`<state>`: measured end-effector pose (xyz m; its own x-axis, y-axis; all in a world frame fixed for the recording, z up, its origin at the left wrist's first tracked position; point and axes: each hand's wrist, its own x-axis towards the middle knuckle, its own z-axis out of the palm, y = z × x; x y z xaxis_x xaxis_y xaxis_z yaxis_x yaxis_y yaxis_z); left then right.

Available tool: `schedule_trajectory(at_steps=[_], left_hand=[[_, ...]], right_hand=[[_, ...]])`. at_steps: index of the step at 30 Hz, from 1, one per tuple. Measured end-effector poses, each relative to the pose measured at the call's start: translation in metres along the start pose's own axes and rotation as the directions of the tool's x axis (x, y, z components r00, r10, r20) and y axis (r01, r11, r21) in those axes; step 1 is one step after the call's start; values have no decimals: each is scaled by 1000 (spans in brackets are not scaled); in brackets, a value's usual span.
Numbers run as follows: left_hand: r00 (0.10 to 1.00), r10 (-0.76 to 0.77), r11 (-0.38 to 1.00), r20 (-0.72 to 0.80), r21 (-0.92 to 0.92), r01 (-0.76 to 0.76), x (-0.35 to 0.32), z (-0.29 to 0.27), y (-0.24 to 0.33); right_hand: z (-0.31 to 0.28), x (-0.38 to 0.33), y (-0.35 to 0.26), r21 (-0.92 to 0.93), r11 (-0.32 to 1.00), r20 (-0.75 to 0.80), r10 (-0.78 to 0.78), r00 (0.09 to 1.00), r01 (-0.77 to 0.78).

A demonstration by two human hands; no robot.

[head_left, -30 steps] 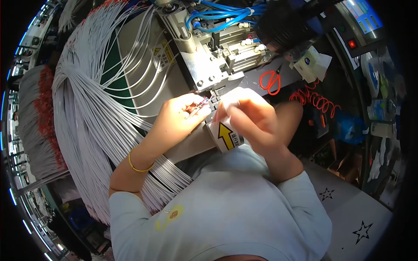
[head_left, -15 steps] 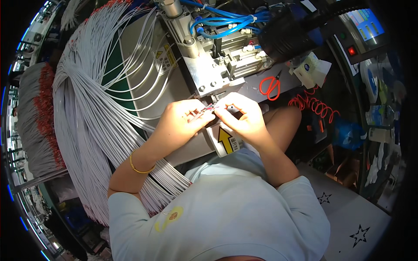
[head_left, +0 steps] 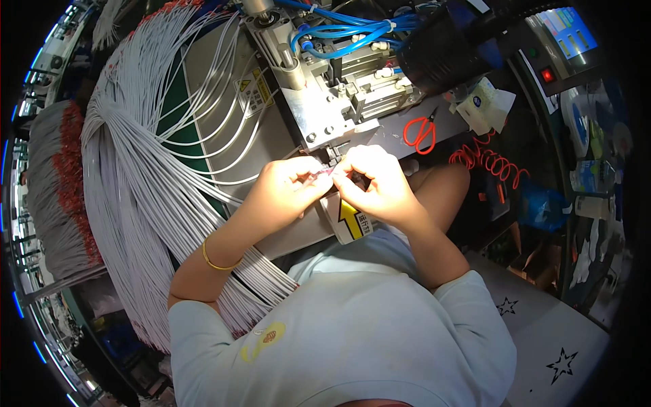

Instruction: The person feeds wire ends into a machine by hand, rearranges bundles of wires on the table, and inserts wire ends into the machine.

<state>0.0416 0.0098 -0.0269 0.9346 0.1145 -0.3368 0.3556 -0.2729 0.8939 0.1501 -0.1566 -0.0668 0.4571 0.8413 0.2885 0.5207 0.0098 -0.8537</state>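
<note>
A thick fan of grey wires (head_left: 135,176) spreads from nine o'clock toward the centre. The left hand (head_left: 285,190) and right hand (head_left: 373,183) meet at the centre, both pinching a small reddish wire end (head_left: 324,173) between the fingertips, just below the metal press machine (head_left: 325,102). Red scissors (head_left: 422,132) lie at two o'clock.

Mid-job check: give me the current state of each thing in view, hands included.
left hand: pinching a small red-tipped wire end
right hand: fingertips closed on the same wire end
grey wire bundle: draped across the bench, uncut
red scissors: lying closed on the machine ledge
red indicator light: lit
</note>
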Motion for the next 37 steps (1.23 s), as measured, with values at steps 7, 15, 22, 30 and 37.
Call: schedule_trajectory(at_steps=[7, 15, 22, 30, 37], left_hand=[[1000, -28, 961, 3, -276, 27, 0, 5, -4], [996, -83, 949, -21, -305, 73, 0, 7, -1], [925, 371, 861, -87, 405, -308, -1, 6, -11], [990, 58, 997, -125, -32, -63, -1, 7, -10], [994, 61, 988, -95, -133, -73, -2, 6, -10]], right_hand=[[5, 4, -1, 177, 984, -113, 53, 992, -33], [16, -3, -2, 87, 995, -265, -29, 964, 54], [4, -1, -5, -298, 941, -121, -201, 972, 158], [10, -4, -5, 235, 970, -178, 108, 978, -65], [2, -1, -3, 152, 986, -15, 78, 997, -75]])
